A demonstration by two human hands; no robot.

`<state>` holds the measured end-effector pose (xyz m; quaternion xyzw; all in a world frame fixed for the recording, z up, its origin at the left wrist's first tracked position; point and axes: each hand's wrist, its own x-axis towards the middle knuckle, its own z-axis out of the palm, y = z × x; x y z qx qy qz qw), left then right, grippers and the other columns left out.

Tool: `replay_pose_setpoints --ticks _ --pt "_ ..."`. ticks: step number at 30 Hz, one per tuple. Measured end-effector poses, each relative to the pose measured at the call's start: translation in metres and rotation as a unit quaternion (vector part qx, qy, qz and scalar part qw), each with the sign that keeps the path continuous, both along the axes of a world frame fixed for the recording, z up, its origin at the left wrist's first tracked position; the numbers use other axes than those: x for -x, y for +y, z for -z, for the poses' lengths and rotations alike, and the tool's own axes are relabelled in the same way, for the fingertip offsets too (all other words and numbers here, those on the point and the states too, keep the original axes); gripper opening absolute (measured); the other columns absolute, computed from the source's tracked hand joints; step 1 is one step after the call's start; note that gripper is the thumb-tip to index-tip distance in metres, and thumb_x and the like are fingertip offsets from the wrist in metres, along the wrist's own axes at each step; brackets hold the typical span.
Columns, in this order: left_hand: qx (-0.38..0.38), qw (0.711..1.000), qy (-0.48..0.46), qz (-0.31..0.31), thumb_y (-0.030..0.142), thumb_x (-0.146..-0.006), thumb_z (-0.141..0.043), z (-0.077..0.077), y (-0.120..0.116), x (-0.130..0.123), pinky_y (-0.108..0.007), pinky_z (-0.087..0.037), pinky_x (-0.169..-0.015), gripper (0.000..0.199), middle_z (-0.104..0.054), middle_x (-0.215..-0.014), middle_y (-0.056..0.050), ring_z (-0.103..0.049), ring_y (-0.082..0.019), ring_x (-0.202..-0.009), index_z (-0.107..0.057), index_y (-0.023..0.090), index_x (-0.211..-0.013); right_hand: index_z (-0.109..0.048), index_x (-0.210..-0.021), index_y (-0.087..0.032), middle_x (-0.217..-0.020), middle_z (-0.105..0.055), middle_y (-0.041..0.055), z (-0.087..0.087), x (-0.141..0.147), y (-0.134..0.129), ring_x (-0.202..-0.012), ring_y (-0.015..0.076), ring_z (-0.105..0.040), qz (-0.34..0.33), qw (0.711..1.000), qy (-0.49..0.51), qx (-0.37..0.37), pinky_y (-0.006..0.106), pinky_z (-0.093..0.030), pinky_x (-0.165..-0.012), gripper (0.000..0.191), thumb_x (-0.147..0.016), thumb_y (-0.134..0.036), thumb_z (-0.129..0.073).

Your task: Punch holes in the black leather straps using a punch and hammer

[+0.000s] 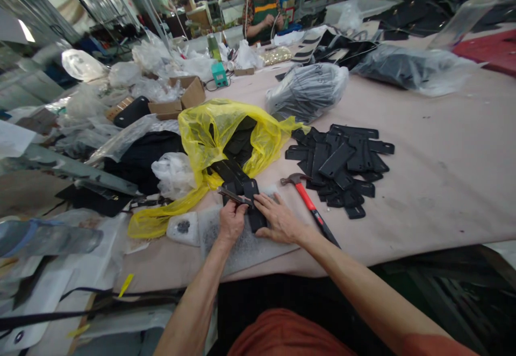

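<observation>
My left hand (pixel 233 220) is closed around a slim, dark metallic tool (pixel 231 196), whose exact kind I cannot make out. One end of the tool reaches over a black flat piece (pixel 257 219) with a slot near its far end. Fingers spread, my right hand (pixel 280 219) lies on the right edge of that piece. Beneath both is a grey translucent mat (pixel 242 256). To the right rests a hammer (pixel 308 197) with a red and black handle. Beyond it lies a heap of similar black pieces (pixel 338 157).
An open yellow plastic bag (pixel 193 135) with black pieces inside lies just beyond my hands. A small whitish block (pixel 183 228) sits left of the mat. Farther back are a wrapped grey bundle (pixel 308 90), a cardboard box (pixel 187 95) and a person (pixel 264 14) across the table.
</observation>
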<state>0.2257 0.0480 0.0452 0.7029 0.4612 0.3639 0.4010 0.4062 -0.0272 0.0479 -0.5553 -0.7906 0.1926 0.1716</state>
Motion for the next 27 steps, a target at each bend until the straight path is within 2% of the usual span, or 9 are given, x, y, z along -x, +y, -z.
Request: replay_pose_setpoints --ticks 3,6,9,13,27 --pt "0.012 1.000 0.004 0.018 0.020 -0.083 -0.057 0.005 -0.005 0.000 -0.032 -0.053 -0.084 0.016 -0.072 -0.093 -0.005 -0.067 -0.019 -0.089 -0.068 0.017 -0.094 -0.035 -0.145 -0.014 -0.154 -0.026 0.0192 0.003 0.000 0.007 -0.142 0.0329 -0.021 0.030 0.999 0.001 -0.019 0.058 -0.011 -0.113 0.085 -0.077 -0.054 -0.066" --pt "0.016 0.999 0.001 0.032 0.018 -0.083 -0.056 0.010 -0.012 0.002 -0.032 -0.054 -0.084 0.017 -0.072 -0.094 -0.005 -0.067 -0.019 -0.091 -0.069 0.017 -0.092 -0.042 -0.141 -0.015 -0.151 -0.032 0.0193 0.005 0.001 -0.001 -0.141 0.0341 -0.023 0.090 0.995 0.008 -0.031 0.059 -0.016 -0.112 0.079 -0.076 -0.050 -0.069" --pt "0.007 0.999 -0.003 0.040 0.018 -0.083 -0.056 0.011 -0.016 0.004 -0.033 -0.053 -0.087 0.017 -0.071 -0.095 -0.005 -0.066 -0.019 -0.093 -0.070 0.018 -0.091 -0.046 -0.136 -0.018 -0.148 -0.038 0.0152 0.006 0.001 -0.013 -0.139 0.0326 -0.026 0.123 0.992 0.015 -0.025 0.059 -0.018 -0.111 0.063 -0.080 -0.041 -0.066" --pt "0.000 0.998 0.000 0.059 0.017 -0.083 -0.056 0.009 -0.017 0.003 -0.032 -0.054 -0.087 0.017 -0.072 -0.095 -0.005 -0.066 -0.018 -0.093 -0.070 0.018 -0.092 -0.051 -0.132 -0.022 -0.147 -0.040 0.0114 0.007 0.002 -0.018 -0.138 0.0310 -0.028 0.143 0.989 0.019 -0.023 0.058 -0.018 -0.111 0.051 -0.084 -0.033 -0.062" --pt "-0.073 0.994 0.042 0.067 0.019 -0.085 -0.056 0.013 -0.020 0.000 -0.033 -0.056 -0.085 0.017 -0.073 -0.095 -0.005 -0.068 -0.019 -0.092 -0.070 0.018 -0.096 -0.055 -0.128 -0.021 -0.145 -0.043 0.0112 0.005 0.003 -0.017 -0.137 0.0320 -0.030 0.167 0.984 0.042 -0.037 0.058 -0.020 -0.110 0.049 -0.081 -0.031 -0.066"
